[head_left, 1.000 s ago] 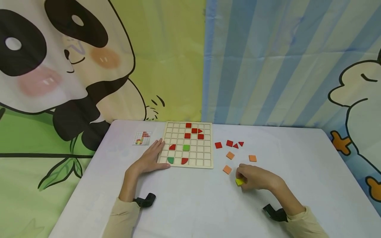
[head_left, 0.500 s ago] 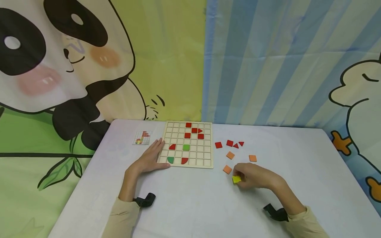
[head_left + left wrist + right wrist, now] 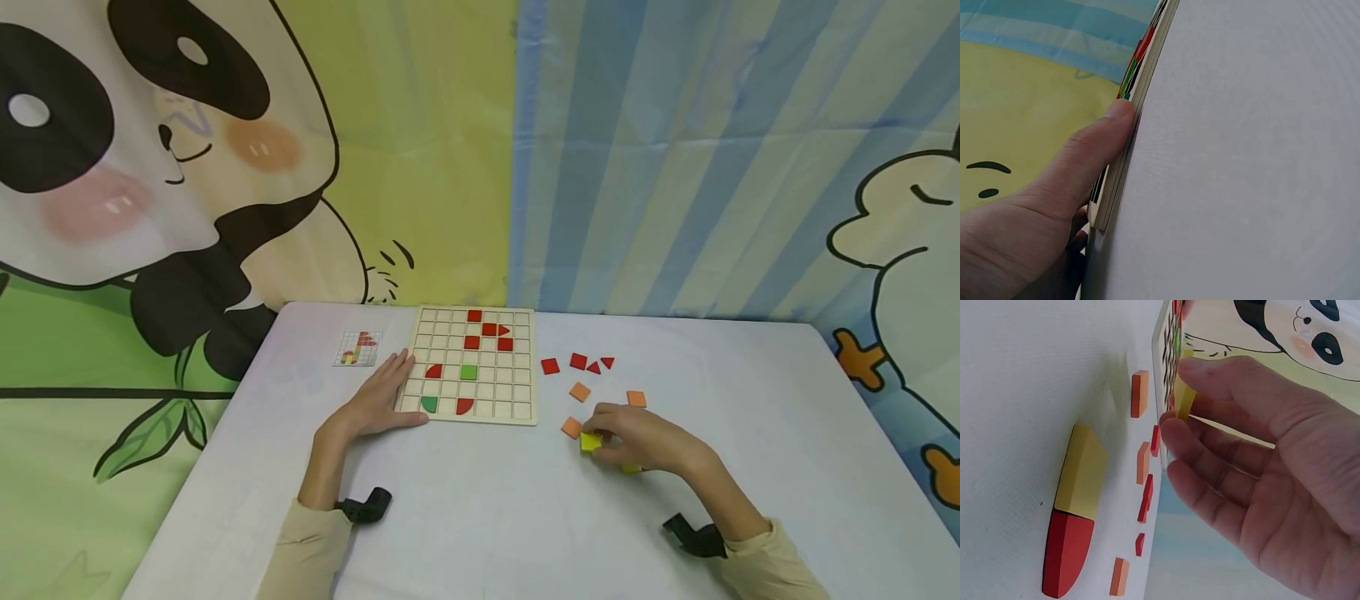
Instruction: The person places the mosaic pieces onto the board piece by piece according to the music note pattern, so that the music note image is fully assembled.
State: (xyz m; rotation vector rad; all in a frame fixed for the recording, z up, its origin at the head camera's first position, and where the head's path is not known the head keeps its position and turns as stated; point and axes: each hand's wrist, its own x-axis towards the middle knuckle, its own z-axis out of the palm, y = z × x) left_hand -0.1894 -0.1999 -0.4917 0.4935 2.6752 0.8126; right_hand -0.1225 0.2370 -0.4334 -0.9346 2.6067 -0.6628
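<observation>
My left hand (image 3: 375,402) lies at the near left corner of the gridded wooden board (image 3: 517,393), fingers stretched along its left side. Its thumb presses the board's front edge (image 3: 1124,162) in the left wrist view. To the board's right, my right hand (image 3: 647,437) pinches a yellow square tile (image 3: 590,442) between thumb and fingertips, lifted off the table in the right wrist view. Under that hand lie another yellow tile (image 3: 1082,475) and a red quarter-round piece (image 3: 1067,553), end to end. Red and green pieces sit in several squares, among them a green square (image 3: 468,372).
A small pattern card (image 3: 357,348) lies left of the board. Right of it are loose orange tiles (image 3: 580,392), red squares (image 3: 551,366) and red triangles (image 3: 607,362). Another orange tile (image 3: 636,399) lies just beyond the right hand. A printed curtain (image 3: 420,167) hangs behind the table.
My right hand has moved slightly left and away from me with the yellow tile, uncovering part of another yellow tile beneath it. The left hand and board have stayed put.
</observation>
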